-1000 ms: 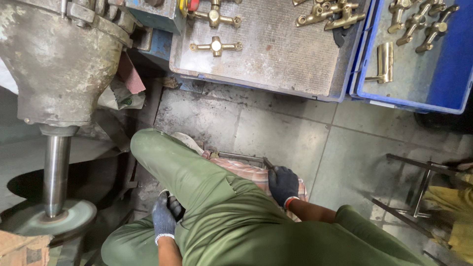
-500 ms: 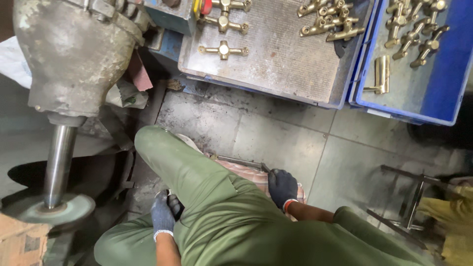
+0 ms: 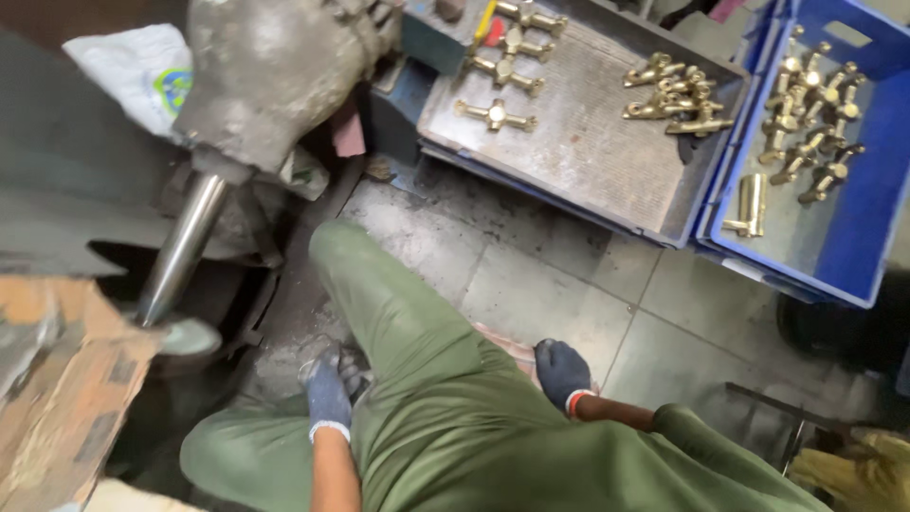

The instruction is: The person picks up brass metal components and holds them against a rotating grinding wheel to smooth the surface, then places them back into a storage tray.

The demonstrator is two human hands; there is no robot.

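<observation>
- Overhead, a big grey polishing machine [image 3: 275, 66] fills the upper left, and its steel shaft [image 3: 185, 242] slants down to a round buffing wheel [image 3: 187, 337] near the floor
- Green trousers [image 3: 427, 398] cover the person's legs, with the left leg stretched out over the tiled floor [image 3: 569, 294] toward the machine
- A grey tray [image 3: 588, 152] lies on the floor ahead, just beside a blue crate [image 3: 877, 190] on its right
- A worn cardboard box [image 3: 66, 398] sits at the far left, close to the wheel
- A pinkish pad [image 3: 502, 343] peeks out from under the right thigh; it looks soft and flat, pinned by the leg's weight, so its free edge is the likely place to take hold
- The right hand [image 3: 561, 372], in a dark blue glove, rests knuckles-up on that pad's edge; I cannot tell whether the fingers pinch it or only press on it
- The left hand [image 3: 327, 393], in a grey-blue glove, reaches down beside the left thigh onto a dark lump [image 3: 353, 365] on the floor; the fingers are curled, but whether they have closed on it is hidden
- Brass fittings [image 3: 678, 95] lie in a loose heap on the tray and more lie in the crate; they look hard, heavy for their size and probably slick
</observation>
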